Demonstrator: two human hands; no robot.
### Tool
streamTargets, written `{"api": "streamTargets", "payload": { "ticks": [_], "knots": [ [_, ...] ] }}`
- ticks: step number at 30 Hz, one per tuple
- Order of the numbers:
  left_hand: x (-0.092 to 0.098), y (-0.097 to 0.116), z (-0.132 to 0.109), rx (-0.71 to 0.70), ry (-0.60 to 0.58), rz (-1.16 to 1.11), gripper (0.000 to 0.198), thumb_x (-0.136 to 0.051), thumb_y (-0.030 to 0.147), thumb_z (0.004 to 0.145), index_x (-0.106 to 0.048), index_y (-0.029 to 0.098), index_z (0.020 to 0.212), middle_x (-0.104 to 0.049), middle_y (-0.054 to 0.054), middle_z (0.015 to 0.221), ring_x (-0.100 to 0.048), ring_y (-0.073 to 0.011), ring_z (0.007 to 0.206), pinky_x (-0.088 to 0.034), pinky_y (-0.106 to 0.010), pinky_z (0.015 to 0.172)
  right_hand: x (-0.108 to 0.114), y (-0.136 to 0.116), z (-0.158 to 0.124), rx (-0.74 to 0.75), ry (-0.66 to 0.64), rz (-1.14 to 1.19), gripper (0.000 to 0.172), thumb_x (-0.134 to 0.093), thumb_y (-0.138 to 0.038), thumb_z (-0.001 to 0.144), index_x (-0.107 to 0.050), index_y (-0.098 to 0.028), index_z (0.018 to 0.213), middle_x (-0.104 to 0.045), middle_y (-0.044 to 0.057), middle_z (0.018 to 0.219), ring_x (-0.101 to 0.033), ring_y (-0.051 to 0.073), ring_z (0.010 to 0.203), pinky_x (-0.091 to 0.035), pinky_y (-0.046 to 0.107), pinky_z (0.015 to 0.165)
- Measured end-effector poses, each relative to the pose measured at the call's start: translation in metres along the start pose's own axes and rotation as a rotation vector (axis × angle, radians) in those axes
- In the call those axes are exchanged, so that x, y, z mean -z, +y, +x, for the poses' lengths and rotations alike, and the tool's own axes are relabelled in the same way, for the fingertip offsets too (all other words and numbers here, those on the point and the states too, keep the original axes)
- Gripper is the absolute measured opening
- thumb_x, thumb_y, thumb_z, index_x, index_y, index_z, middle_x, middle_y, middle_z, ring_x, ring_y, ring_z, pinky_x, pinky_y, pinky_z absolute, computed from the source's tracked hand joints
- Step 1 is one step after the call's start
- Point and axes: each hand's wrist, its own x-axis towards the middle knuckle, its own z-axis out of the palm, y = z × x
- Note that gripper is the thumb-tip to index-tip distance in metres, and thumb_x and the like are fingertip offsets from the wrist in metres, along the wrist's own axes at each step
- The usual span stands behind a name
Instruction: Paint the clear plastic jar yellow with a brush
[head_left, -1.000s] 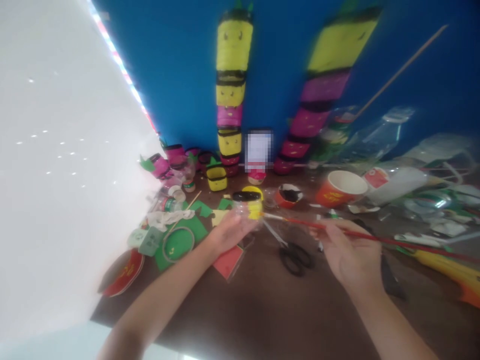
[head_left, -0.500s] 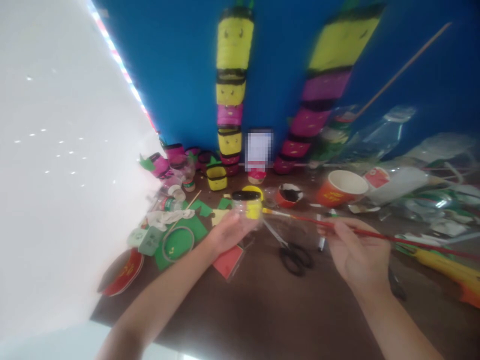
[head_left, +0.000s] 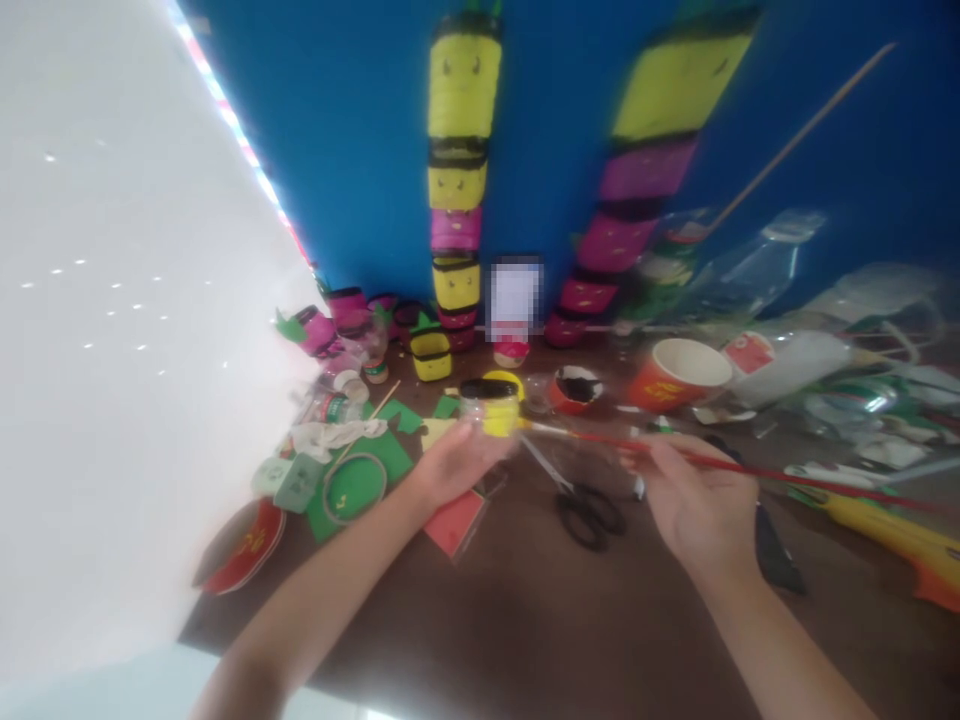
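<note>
In the head view, the left hand, just left of the middle of the frame, has its fingers curled around the lower part of a small clear jar with a black band at its top and a bright yellow patch on its right side. The right hand, right of centre, has its fingers pinched together on a long paintbrush with a red handle, which runs from the right edge of the frame to the jar; its yellow-stained tip is at the yellow patch, though blur hides whether it touches. Beneath lies a dark brown worktop. Near the centre, between the two hands, a pair of scissors with black handles lies with its blades pointing to the upper left, and a piece of red paper lies below the left hand. Just behind the jar sits a yellow lid, and to its right stands a small red cup with something dark inside; a larger red cup stands farther right. Left of centre, a grey ring lies on green paper, with a red bowl tilted at the lower left. Across the top, a column of yellow and pink pots stands upright against a blue wall, while a second column appears slanted to the right.
</note>
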Motion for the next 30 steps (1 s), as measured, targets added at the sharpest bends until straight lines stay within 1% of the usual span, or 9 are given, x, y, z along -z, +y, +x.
{"api": "streamTargets", "payload": {
  "ticks": [3, 6, 13, 18, 21, 24, 26, 28, 30],
  "knots": [
    [0.001, 0.0, 0.0, 0.03, 0.004, -0.019, 0.039, -0.06, 0.028, 0.076, -0.06, 0.015, 0.112, -0.065, -0.009, 0.113, -0.057, -0.0235, 0.112, -0.03, -0.041, 0.107, -0.005, -0.007, 0.0, -0.042, -0.035, 0.112, 0.013, -0.073, -0.034, 0.067, -0.068, -0.023, 0.068, -0.065, -0.002, 0.06, -0.06, 0.011, 0.05, -0.054, 0.025, 0.05],
    [0.002, -0.001, 0.0, 0.039, -0.009, -0.028, 0.038, -0.06, 0.028, 0.076, -0.06, 0.014, 0.111, -0.066, -0.009, 0.112, -0.058, -0.0227, 0.109, -0.032, -0.039, 0.106, -0.011, -0.008, -0.004, -0.079, -0.069, 0.12, 0.013, -0.074, -0.034, 0.067, -0.068, -0.023, 0.069, -0.067, -0.001, 0.062, -0.061, 0.011, 0.051, -0.054, 0.024, 0.051],
    [-0.001, 0.003, -0.001, 0.073, 0.022, -0.104, 0.046, -0.056, 0.032, 0.077, -0.055, 0.012, 0.119, -0.065, -0.012, 0.112, -0.059, -0.0237, 0.107, -0.033, -0.041, 0.103, -0.007, -0.002, 0.0, -0.084, 0.022, 0.116, 0.017, -0.079, -0.036, 0.06, -0.07, -0.024, 0.067, -0.065, -0.002, 0.058, -0.061, 0.011, 0.05, -0.053, 0.022, 0.05],
    [-0.003, 0.005, -0.002, 0.096, 0.036, -0.122, 0.048, -0.056, 0.032, 0.076, -0.055, 0.01, 0.118, -0.065, -0.013, 0.11, -0.06, -0.0242, 0.105, -0.035, -0.04, 0.102, -0.01, -0.008, -0.003, -0.101, -0.04, 0.152, 0.015, -0.077, -0.036, 0.063, -0.069, -0.024, 0.067, -0.066, -0.002, 0.06, -0.061, 0.01, 0.05, -0.053, 0.022, 0.05],
    [-0.002, 0.005, -0.002, 0.106, 0.033, -0.103, 0.048, -0.058, 0.035, 0.075, -0.057, 0.009, 0.115, -0.066, -0.013, 0.108, -0.06, -0.0242, 0.103, -0.036, -0.04, 0.101, -0.011, -0.006, -0.005, -0.122, -0.033, 0.097, 0.016, -0.077, -0.036, 0.063, -0.069, -0.023, 0.067, -0.066, -0.002, 0.06, -0.061, 0.01, 0.05, -0.053, 0.022, 0.05],
    [0.0, 0.004, -0.002, 0.094, 0.065, -0.08, 0.05, -0.058, 0.038, 0.075, -0.056, 0.01, 0.116, -0.065, -0.013, 0.111, -0.058, -0.0244, 0.108, -0.033, -0.04, 0.104, -0.008, -0.004, -0.002, -0.076, 0.019, 0.063, 0.015, -0.077, -0.035, 0.063, -0.068, -0.023, 0.067, -0.067, -0.002, 0.061, -0.063, 0.012, 0.052, -0.054, 0.024, 0.052],
    [0.001, 0.004, -0.001, 0.072, 0.085, -0.055, 0.049, -0.058, 0.038, 0.074, -0.056, 0.012, 0.116, -0.064, -0.012, 0.114, -0.054, -0.0252, 0.115, -0.031, -0.04, 0.106, -0.005, -0.005, 0.001, -0.041, 0.035, 0.09, 0.015, -0.076, -0.033, 0.065, -0.069, -0.024, 0.074, -0.068, -0.002, 0.063, -0.064, 0.013, 0.054, -0.054, 0.025, 0.052],
    [0.002, 0.003, -0.001, 0.042, 0.086, -0.02, 0.045, -0.061, 0.035, 0.073, -0.059, 0.013, 0.112, -0.064, -0.011, 0.115, -0.049, -0.0264, 0.121, -0.029, -0.041, 0.108, -0.003, -0.007, 0.002, -0.027, 0.028, 0.123, 0.016, -0.074, -0.032, 0.067, -0.068, -0.025, 0.079, -0.069, -0.002, 0.064, -0.064, 0.013, 0.053, -0.053, 0.025, 0.05],
    [0.002, 0.002, 0.0, 0.007, 0.079, 0.013, 0.038, -0.063, 0.031, 0.072, -0.062, 0.013, 0.105, -0.064, -0.011, 0.115, -0.047, -0.0263, 0.124, -0.027, -0.04, 0.109, -0.002, -0.01, -0.001, -0.028, 0.018, 0.102, 0.015, -0.074, -0.032, 0.067, -0.067, -0.024, 0.077, -0.069, -0.001, 0.063, -0.064, 0.013, 0.053, -0.053, 0.025, 0.049]
  ]
}}
